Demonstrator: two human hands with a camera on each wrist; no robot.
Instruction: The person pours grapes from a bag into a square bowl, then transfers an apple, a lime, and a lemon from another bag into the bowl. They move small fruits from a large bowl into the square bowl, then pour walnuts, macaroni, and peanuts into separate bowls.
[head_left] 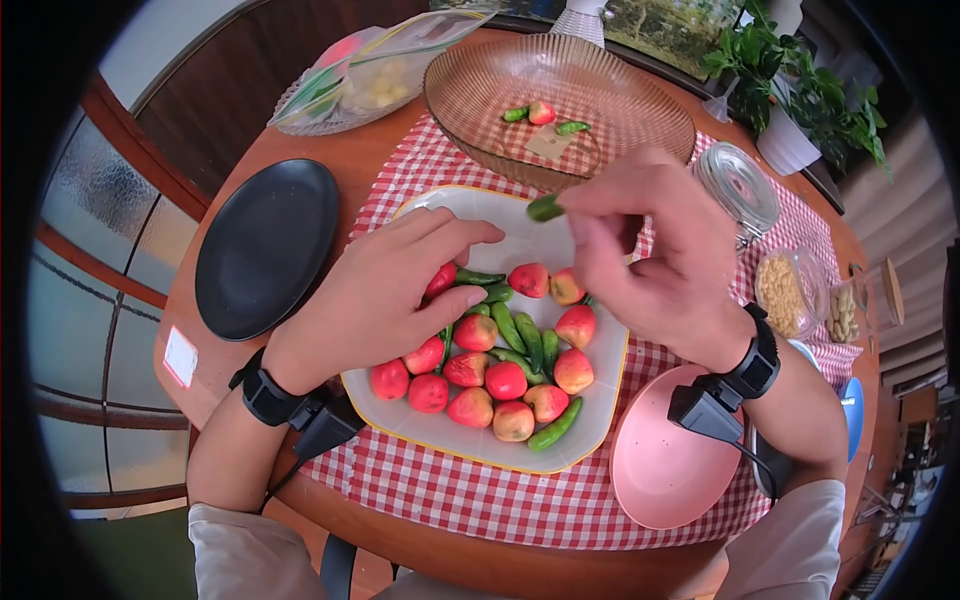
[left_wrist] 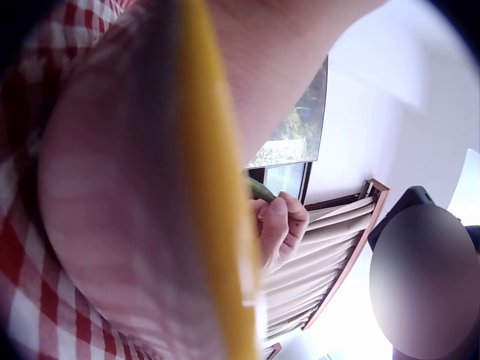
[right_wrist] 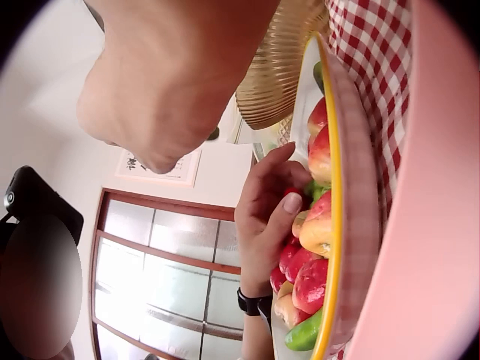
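Note:
My right hand (head_left: pixel 660 245) is raised above the far right part of the white yellow-rimmed dish (head_left: pixel 380 418), pinching a green chili pepper (head_left: pixel 545 208) between thumb and fingertips. The pepper's end also shows in the left wrist view, beside the right hand (left_wrist: pixel 281 229). Over the dish's left side reaches my left hand (head_left: pixel 400 285), thumb and index finger spread around a red apple (head_left: pixel 440 280) and some green peppers (head_left: pixel 480 277). From the right wrist view, the left hand (right_wrist: pixel 262 202) sits low at the apples. Several small red-yellow apples (head_left: pixel 506 380) and green peppers (head_left: pixel 556 425) lie in the dish.
Behind the dish stands a ribbed amber glass bowl (head_left: pixel 460 110) containing an apple (head_left: pixel 542 112) and two green peppers. A black plate (head_left: pixel 265 250) lies left, a pink bowl (head_left: pixel 670 450) right. Glass jars (head_left: pixel 790 290), a zip bag (head_left: pixel 385 75) and a potted plant (head_left: pixel 790 140) surround them.

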